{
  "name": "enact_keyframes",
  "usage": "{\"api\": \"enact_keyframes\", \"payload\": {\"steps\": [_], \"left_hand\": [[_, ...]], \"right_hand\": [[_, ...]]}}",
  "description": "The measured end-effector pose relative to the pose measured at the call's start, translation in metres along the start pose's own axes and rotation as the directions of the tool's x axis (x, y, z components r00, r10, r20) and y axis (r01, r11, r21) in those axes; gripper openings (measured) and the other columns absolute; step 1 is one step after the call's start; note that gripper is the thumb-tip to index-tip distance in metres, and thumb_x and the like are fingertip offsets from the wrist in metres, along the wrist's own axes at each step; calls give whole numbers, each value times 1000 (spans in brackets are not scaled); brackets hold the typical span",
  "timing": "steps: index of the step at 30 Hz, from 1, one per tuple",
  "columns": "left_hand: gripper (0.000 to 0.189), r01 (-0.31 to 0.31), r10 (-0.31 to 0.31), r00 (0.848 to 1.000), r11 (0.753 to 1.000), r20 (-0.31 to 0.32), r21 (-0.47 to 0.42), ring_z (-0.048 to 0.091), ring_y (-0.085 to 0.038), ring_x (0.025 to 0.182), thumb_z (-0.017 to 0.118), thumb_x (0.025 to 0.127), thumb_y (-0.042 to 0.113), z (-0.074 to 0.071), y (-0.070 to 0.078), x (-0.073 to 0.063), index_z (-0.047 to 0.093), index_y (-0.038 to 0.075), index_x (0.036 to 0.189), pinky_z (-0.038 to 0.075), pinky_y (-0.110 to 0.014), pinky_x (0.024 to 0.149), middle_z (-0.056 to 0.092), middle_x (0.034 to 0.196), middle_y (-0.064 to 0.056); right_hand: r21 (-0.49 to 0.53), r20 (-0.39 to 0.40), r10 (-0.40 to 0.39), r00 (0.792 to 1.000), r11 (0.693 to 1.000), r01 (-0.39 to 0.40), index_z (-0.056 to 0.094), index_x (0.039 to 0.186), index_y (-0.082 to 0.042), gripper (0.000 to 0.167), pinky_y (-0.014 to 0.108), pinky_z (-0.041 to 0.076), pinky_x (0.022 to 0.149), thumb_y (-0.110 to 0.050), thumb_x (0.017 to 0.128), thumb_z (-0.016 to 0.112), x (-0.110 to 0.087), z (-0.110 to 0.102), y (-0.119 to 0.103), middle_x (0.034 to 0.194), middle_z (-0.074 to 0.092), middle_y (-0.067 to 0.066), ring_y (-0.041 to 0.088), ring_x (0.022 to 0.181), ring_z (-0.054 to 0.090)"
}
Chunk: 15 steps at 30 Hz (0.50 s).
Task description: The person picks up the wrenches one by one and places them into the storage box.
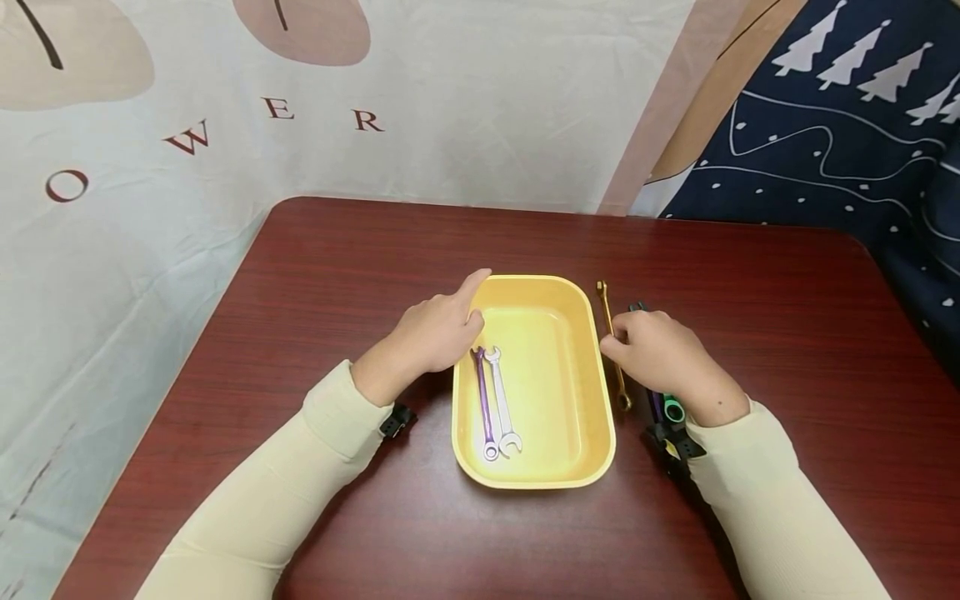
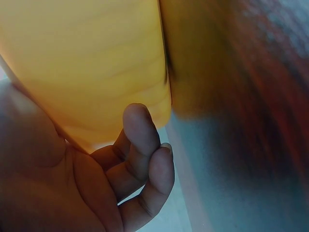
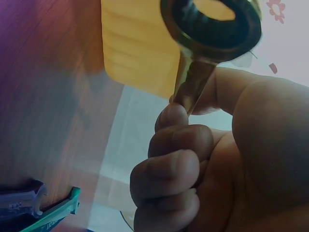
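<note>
My left hand (image 1: pixel 438 333) holds the left rim of a yellow plastic tray (image 1: pixel 555 481), thumb over the rim and index finger stretched toward the far left corner. In the left wrist view, its other fingers (image 2: pixel 140 128) curl beside the outer wall. Inside the tray, along its left side, lie a purple wrench (image 1: pixel 483 404) and a silver wrench (image 1: pixel 501 400). To the right of the tray, my right hand (image 1: pixel 663 354) pinches a gold wrench (image 1: pixel 606 304) between thumb and fingers. Its ring end (image 3: pixel 212 29) is close to the camera in the right wrist view.
Beneath and beside the right hand are more wrenches, among them a green one (image 1: pixel 673 408) and a purple one (image 3: pixel 21 203). The dark red wooden table (image 1: pixel 375 250) meets a printed cloth (image 1: pixel 487 125) at its far edge.
</note>
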State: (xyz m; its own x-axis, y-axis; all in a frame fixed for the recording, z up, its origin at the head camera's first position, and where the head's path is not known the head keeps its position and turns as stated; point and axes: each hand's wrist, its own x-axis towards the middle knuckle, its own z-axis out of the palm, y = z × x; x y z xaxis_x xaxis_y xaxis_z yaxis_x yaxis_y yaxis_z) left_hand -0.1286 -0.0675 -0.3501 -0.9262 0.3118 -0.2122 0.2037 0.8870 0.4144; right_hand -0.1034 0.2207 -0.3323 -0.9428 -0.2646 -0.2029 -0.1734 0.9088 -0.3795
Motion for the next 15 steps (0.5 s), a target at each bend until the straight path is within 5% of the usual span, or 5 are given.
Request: {"api": "enact_keyframes", "payload": {"steps": [15], "left_hand": [[61,4,-4,1000,1000,6,-5,43,-19,46,31,104,30,-1,1,-1,9,30,161,33,-32,47,47,56,0]], "right_hand": [[28,-15,-20,1000,999,21,46,62,-14,31,29,31,50,-20,92,51,-7,-6,-9,54,39,0,17,49,37]]}}
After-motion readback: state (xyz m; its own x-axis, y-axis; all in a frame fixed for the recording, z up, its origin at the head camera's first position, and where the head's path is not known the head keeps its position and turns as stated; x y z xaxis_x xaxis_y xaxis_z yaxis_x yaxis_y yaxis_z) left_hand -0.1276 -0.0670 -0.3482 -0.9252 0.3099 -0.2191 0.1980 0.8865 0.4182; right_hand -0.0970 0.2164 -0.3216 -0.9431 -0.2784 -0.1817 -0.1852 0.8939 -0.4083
